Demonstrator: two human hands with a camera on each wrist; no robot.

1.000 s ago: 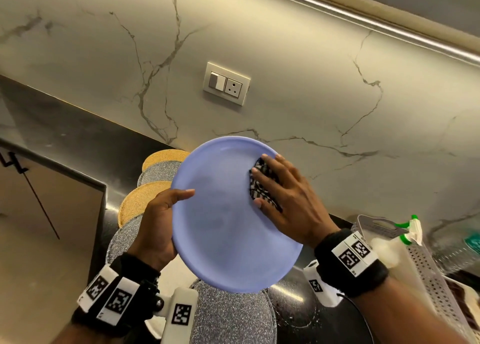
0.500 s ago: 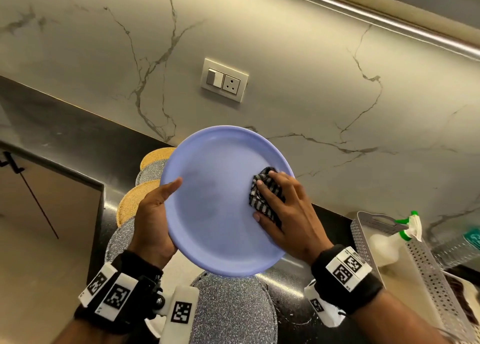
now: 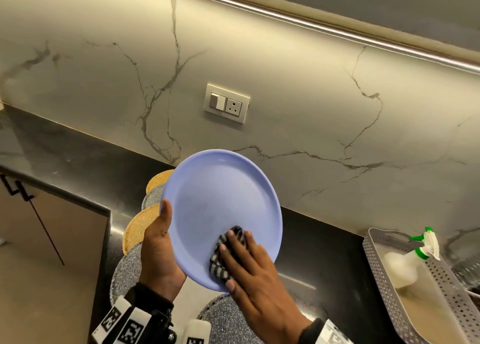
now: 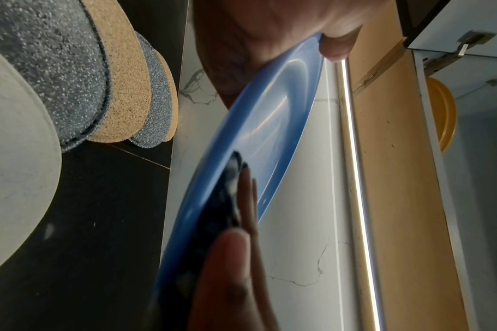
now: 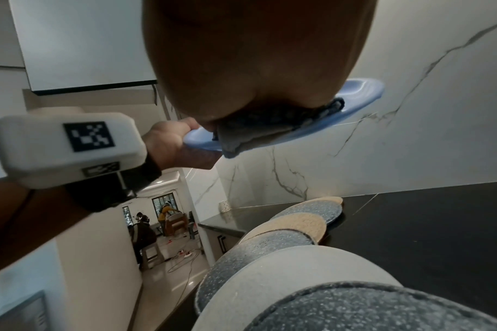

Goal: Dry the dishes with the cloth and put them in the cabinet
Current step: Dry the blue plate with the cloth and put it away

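Note:
A light blue plate (image 3: 218,203) is held tilted above the counter, its face toward me. My left hand (image 3: 159,242) grips its left rim, thumb on the front, fingers hidden behind. My right hand (image 3: 249,263) lies flat with straight fingers on a black-and-white checked cloth (image 3: 226,253), pressing it against the plate's lower right part. In the left wrist view the plate (image 4: 272,116) shows edge-on, with the cloth (image 4: 227,197) under the right fingers. The right wrist view has the cloth (image 5: 269,125) pressed between palm and plate (image 5: 360,89).
Round grey speckled and cork mats (image 3: 140,227) overlap on the black counter (image 3: 322,242) below the plate. A grey perforated basket (image 3: 384,271) with a spray bottle (image 3: 407,260) stands at the right. A yellow plate (image 4: 445,116) sits in the open upper cabinet. A wall socket (image 3: 227,106) is above.
My right hand has slid the cloth from the plate's upper right down to its lower right. The plate has risen slightly and my left thumb now points upward along the rim.

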